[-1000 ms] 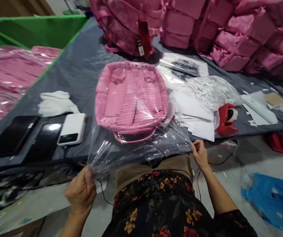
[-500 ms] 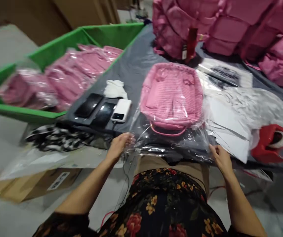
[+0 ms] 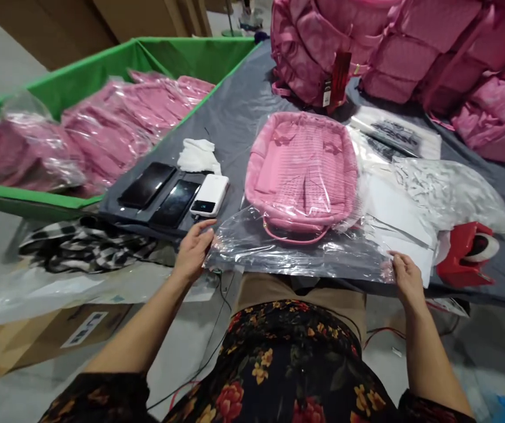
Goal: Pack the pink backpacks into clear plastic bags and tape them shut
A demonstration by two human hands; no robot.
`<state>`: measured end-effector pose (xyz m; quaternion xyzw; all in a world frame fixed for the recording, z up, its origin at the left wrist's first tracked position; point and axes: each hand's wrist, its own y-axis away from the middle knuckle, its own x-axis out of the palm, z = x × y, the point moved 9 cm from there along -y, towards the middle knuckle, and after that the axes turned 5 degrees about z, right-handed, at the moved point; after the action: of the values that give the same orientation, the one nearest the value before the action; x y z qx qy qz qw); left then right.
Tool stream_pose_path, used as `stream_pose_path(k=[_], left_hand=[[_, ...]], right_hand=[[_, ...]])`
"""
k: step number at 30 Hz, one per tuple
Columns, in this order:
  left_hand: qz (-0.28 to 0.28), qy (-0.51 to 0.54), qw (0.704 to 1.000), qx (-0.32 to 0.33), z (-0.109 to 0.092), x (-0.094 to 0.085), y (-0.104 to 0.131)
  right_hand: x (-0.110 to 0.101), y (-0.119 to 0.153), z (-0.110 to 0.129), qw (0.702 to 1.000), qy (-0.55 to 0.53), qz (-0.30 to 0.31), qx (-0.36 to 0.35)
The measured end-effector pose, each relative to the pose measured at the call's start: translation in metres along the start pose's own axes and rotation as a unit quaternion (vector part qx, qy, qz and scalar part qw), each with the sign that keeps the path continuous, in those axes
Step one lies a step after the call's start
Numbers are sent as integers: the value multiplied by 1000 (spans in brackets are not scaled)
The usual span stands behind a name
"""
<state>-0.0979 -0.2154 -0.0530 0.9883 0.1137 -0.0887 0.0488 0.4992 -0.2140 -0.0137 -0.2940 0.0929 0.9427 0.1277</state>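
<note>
A pink backpack [image 3: 303, 170] lies flat inside a clear plastic bag [image 3: 274, 258], its handle loop toward me. The bag's open-looking near end is stretched wide between my hands. My left hand [image 3: 194, 247] pinches the bag's left corner, just below a white power bank [image 3: 210, 195]. At the right corner, my right hand [image 3: 406, 273] is closed on the plastic edge, beside some white paper sheets [image 3: 397, 211]. The fingers of both hands are pressed together on the film.
Two dark phones [image 3: 147, 185] and a white cloth [image 3: 198, 155] lie left of the backpack. A green bin [image 3: 76, 202] holds several bagged pink items. A red tape dispenser [image 3: 466, 255] stands right, near crumpled plastic [image 3: 450, 188]. More pink backpacks [image 3: 420, 53] line the back.
My hands have moved farther apart, pulling the near end of the plastic bag wider and tauter. The view has shifted slightly, and the backpack stays in place on the table.
</note>
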Motion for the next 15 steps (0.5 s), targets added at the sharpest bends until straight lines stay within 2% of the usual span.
stream_pose_path(k=[1, 2, 3, 5, 6, 7, 8, 10, 12, 13, 15], left_hand=[[-20, -75, 995, 66, -7, -8, 2], [-39, -162, 975, 145, -16, -13, 8], [-49, -247, 941, 227, -25, -14, 16], [-14, -371, 855, 361, -35, -2, 36], [21, -399, 824, 400, -36, 5, 44], [63, -406, 810, 419, -36, 11, 49], [102, -393, 815, 414, -37, 15, 51], [137, -323, 866, 356, -42, 16, 47], [106, -224, 929, 275, -49, 10, 37], [76, -179, 953, 233, -51, 7, 32], [2, -106, 979, 173, -53, 3, 24]], right_hand=[[-10, 5, 5, 996, 54, -45, -56], [-16, 12, 14, 982, 116, -79, -123], [-16, 21, 25, 961, 174, -94, -194], [-6, 37, 42, 917, 241, -68, -309], [-2, 41, 47, 907, 243, -40, -343], [0, 43, 51, 908, 221, -15, -356], [-1, 42, 53, 920, 180, 2, -347], [-6, 30, 50, 958, 68, 13, -279], [-8, 18, 46, 977, -50, -10, -205], [-7, 14, 46, 976, -105, -36, -189], [-4, 8, 53, 955, -201, -100, -193]])
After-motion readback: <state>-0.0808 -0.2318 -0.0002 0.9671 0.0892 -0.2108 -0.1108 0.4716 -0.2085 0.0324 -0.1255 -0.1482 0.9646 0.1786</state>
